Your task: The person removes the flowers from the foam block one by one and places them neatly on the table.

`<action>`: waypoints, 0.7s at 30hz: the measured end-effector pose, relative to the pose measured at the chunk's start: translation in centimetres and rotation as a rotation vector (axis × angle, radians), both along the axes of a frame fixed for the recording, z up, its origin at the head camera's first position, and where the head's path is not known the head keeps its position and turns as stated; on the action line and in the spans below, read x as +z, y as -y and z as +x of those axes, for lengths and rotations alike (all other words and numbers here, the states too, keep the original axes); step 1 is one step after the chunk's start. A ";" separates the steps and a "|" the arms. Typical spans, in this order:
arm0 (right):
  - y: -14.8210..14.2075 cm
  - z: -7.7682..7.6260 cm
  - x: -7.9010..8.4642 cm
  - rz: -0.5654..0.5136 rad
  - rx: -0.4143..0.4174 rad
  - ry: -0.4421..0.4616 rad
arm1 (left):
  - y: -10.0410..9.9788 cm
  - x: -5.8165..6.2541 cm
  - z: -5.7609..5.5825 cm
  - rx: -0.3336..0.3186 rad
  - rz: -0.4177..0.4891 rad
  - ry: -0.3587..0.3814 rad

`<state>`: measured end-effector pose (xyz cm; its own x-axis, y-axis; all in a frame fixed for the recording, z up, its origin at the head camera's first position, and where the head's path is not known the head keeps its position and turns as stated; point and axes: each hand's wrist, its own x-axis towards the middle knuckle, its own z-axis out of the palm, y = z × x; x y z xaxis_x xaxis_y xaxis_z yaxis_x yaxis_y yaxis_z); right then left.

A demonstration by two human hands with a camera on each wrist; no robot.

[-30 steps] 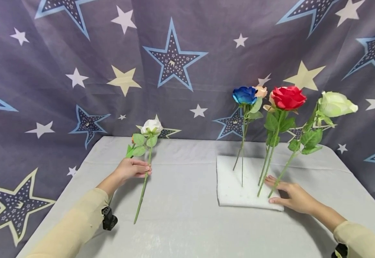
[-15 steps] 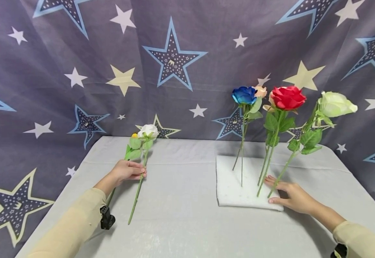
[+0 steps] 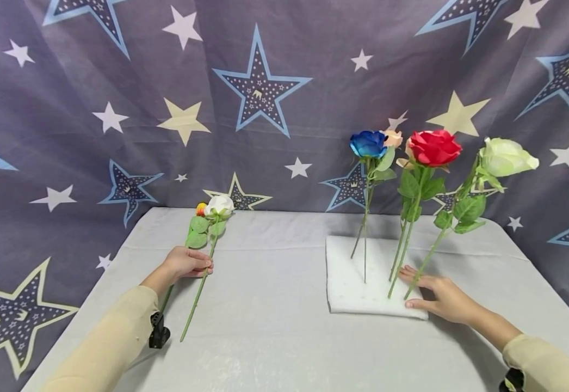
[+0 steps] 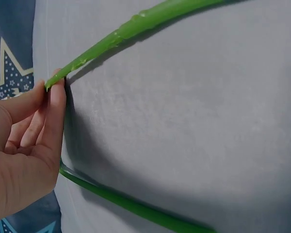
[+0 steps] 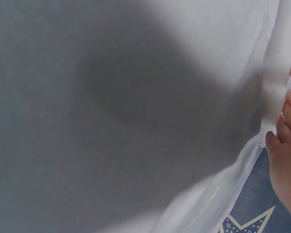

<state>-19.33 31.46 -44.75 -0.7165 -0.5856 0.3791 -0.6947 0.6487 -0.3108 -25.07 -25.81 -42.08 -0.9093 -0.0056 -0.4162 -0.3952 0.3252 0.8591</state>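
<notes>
My left hand point(image 3: 185, 263) pinches the green stem of a white rose point(image 3: 219, 206) between thumb and fingertips. The rose leans, its bloom toward the back and its stem end toward the front. In the left wrist view, the stem point(image 4: 131, 26) runs out from the fingertips. Beneath that hand passes a second flower with an orange-yellow bloom point(image 3: 200, 209), its stem point(image 4: 131, 206) near the cloth. My right hand point(image 3: 443, 299) rests on the right edge of a white foam block point(image 3: 348, 296), fingers extended and thumb at the near corner; the right wrist view shows it only partly.
Standing in the foam are a blue rose point(image 3: 368, 144), a red rose point(image 3: 433, 148), a pale green rose point(image 3: 508, 157) and peach blooms point(image 3: 393, 138) partly hidden behind them. Grey cloth point(image 3: 265, 305) covers the table. A star-patterned curtain point(image 3: 284, 65) hangs behind.
My left hand has moved left and slightly nearer with the white rose, whose bloom has sunk lower. The orange-yellow bloom shows more now. My right hand stays on the foam.
</notes>
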 end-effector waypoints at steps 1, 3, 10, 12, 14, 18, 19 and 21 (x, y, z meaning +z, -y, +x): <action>0.0 0.0 0.0 -0.001 0.000 0.001 | 0.0 0.0 0.0 -0.003 0.001 0.002; 0.0 0.0 0.0 -0.004 0.001 0.003 | 0.1 -0.1 0.1 -0.009 0.002 0.006; 0.0 -0.1 0.2 -0.010 0.004 0.001 | 0.0 0.1 0.3 -0.016 0.000 0.004; 0.0 -0.1 0.2 -0.009 0.005 0.000 | 0.0 0.1 0.4 -0.020 -0.006 -0.001; 0.0 -0.2 0.2 -0.009 0.006 -0.002 | 0.0 0.1 0.4 -0.005 -0.013 -0.005; 0.0 -0.1 0.1 -0.003 0.002 -0.013 | 0.0 0.1 0.4 0.030 -0.014 -0.015; 0.0 -0.1 0.0 -0.002 0.001 -0.016 | 0.0 0.1 0.5 0.040 -0.009 -0.017; -0.1 -0.1 -0.1 0.000 -0.002 -0.023 | 0.0 0.2 0.5 0.043 0.005 -0.025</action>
<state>-19.40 31.55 -44.82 -0.7090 -0.5840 0.3953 -0.7001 0.6503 -0.2948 -24.59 -25.84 -41.88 -0.9181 -0.0434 -0.3939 -0.3877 0.3041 0.8702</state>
